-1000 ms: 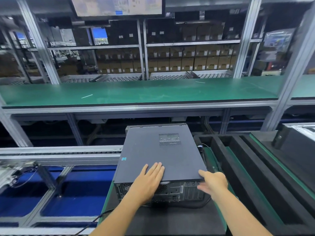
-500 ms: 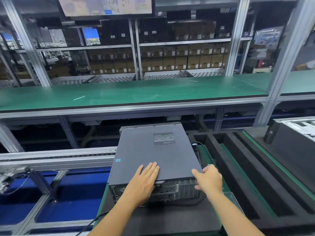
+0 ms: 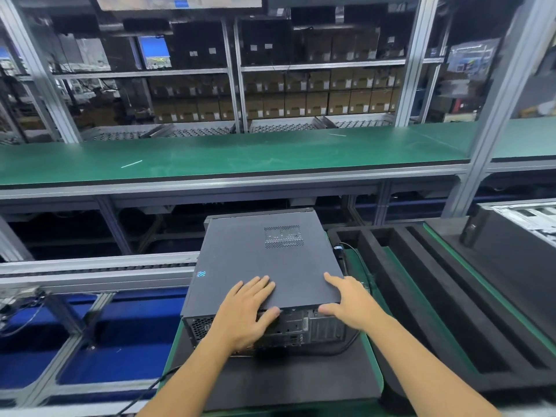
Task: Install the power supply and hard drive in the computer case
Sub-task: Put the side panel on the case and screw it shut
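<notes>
A dark grey computer case [image 3: 258,260] lies flat on a black mat [image 3: 288,383], its side panel closed on top and its rear ports facing me. My left hand [image 3: 249,308] rests flat on the panel's near edge, fingers straight, thumb over the rear face. My right hand [image 3: 350,299] lies on the near right corner, fingers extended on the panel, thumb at the rear edge. The power supply and hard drive are not visible.
A black foam tray [image 3: 421,296] with long slots sits to the right, another open case [image 3: 517,233] beyond it. A roller conveyor rail [image 3: 96,270] runs on the left. A green bench [image 3: 240,155] spans behind, with shelves of boxes further back. A cable [image 3: 352,347] loops by the case.
My right hand has moved from the case's side up onto the panel's near right corner. My left hand stays flat on the near edge. The view has shifted slightly.
</notes>
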### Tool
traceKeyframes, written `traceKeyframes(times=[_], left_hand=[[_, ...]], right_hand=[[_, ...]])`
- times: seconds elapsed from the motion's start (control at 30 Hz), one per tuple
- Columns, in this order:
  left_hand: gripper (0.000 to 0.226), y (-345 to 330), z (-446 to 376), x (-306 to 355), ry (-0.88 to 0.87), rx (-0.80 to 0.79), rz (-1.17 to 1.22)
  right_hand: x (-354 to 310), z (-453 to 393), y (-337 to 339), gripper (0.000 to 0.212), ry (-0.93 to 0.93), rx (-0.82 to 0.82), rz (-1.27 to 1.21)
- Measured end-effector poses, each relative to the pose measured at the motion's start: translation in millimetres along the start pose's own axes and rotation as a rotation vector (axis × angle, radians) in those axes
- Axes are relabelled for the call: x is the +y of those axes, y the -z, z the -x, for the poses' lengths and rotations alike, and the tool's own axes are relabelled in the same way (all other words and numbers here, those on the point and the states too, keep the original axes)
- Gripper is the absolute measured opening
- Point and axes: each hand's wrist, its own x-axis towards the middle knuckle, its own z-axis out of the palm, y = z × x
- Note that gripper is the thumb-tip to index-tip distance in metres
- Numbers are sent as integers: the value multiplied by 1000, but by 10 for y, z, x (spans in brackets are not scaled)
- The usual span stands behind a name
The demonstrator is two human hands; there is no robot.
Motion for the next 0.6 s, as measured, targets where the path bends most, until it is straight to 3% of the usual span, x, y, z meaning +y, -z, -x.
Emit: traceKeyframes(times=[0.1,0.2,0.3,0.4,0.5,0.6], left_hand=[[53,109,-6,-116,379,202,-45],[51,207,-6,-288,716,203,16],[55,227,-56,-323,808,137,79],[56,232,-110,-317,887,141,85],[52,231,-142,-343,892,171,69],[52,218,-161,-370,885,184,57]], right_hand=[[33,-14,13,91,21,3,-12],[67,-54,62,88,48,-26,12],[38,-113,2,68,44,-6,-51],[-122,-184,-175,47,-28,225,37],[-222,-259,-272,59,-79,392,247],[-194,-338,-301,67,-55,431,359]])
